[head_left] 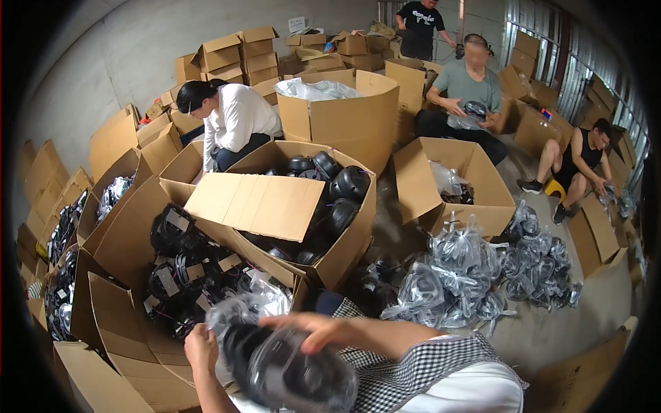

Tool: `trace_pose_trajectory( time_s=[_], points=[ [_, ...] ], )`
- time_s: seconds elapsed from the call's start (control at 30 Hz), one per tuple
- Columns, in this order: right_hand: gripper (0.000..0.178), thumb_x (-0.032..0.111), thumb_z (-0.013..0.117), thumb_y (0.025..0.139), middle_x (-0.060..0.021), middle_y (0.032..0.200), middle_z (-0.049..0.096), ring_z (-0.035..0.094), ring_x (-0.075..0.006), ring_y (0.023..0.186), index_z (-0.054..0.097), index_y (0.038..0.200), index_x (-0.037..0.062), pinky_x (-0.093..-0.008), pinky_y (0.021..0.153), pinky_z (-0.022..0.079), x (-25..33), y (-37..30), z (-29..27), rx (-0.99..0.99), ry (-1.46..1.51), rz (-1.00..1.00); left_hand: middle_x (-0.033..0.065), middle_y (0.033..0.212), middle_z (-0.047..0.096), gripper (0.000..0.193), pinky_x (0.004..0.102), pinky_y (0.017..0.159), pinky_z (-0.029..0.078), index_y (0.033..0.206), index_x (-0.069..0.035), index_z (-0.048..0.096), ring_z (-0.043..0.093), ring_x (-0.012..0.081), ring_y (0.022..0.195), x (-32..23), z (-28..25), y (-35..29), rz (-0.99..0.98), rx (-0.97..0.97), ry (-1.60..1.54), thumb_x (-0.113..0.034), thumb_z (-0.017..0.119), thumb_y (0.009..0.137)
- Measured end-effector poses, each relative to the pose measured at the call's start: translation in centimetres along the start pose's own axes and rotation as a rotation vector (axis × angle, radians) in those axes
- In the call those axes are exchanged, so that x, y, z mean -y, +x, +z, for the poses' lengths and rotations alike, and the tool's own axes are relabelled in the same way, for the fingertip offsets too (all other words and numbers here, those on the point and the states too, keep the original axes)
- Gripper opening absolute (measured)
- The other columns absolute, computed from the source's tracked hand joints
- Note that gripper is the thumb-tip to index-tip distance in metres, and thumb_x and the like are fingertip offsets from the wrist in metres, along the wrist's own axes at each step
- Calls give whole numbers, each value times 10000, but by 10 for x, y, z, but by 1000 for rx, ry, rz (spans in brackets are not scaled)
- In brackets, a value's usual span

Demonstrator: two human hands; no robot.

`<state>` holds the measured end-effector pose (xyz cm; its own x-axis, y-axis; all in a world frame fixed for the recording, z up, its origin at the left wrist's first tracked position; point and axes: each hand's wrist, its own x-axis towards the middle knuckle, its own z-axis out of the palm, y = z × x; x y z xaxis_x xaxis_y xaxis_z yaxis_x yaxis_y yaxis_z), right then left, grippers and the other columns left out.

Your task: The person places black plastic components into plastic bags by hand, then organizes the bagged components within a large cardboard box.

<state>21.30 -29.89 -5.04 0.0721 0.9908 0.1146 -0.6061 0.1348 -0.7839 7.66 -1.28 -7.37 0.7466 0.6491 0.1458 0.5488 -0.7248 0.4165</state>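
Black rounded part in clear plastic bag [303, 372] held by near right corner of open brown cardboard box [131, 323], long axis slanting left-forward: left hand [201, 350] pinches bag's far end; right hand [330, 332], nearer bulk, spread across top.

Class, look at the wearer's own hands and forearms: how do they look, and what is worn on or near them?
The left hand and right hand wear no gloves, and the visible forearms are uncovered. No watch or bracelet shows; blur makes rings hard to judge. Near the right arm are black-and-white checked cloth and plain white clothing.
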Motion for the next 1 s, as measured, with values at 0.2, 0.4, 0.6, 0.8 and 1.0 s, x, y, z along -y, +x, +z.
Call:
trace_pose_trajectory(
  time_s=[0.2,0.4,0.6,0.8,1.0],
  points=[
    [1217,345,792,716,-150,1465,288,353,-241,1324,-115,1505,154,-371,1084,331,-51,52,-2,-37,187,231,63,799,672,272,257,769,445,984,31,656,590,132,778,-37,-83,-40,-90,311,-722,-226,587,928],
    [1091,429,772,757,-149,1403,379,392,-253,1277,36,1470,56,-390,1083,300,-82,86,-25,-689,216,-65,120,912,607,366,352,693,462,1131,-31,598,555,235,772,-40,-63,-123,185,-86,60,-220,717,841],
    [894,596,582,825,-253,1458,294,257,-376,1376,281,1416,-4,-449,1124,227,-50,75,-44,-629,-1538,-30,67,947,597,309,350,817,469,1075,-38,581,568,188,869,12,-37,-163,-169,250,-1409,-92,732,811],
    [757,447,666,762,-179,1170,555,556,-328,1116,419,1361,55,-385,938,439,-7,62,-23,-251,-2177,140,41,829,532,170,257,666,423,899,-43,575,497,139,728,-3,-60,-133,38,-196,-663,88,560,792],
    [620,306,634,888,-115,1245,507,465,-267,1203,369,1399,78,-402,987,409,9,76,12,-22,-496,-309,75,828,579,214,316,699,419,975,-17,628,541,180,768,-67,-25,-93,435,-412,-947,-203,558,898]
  ],
)
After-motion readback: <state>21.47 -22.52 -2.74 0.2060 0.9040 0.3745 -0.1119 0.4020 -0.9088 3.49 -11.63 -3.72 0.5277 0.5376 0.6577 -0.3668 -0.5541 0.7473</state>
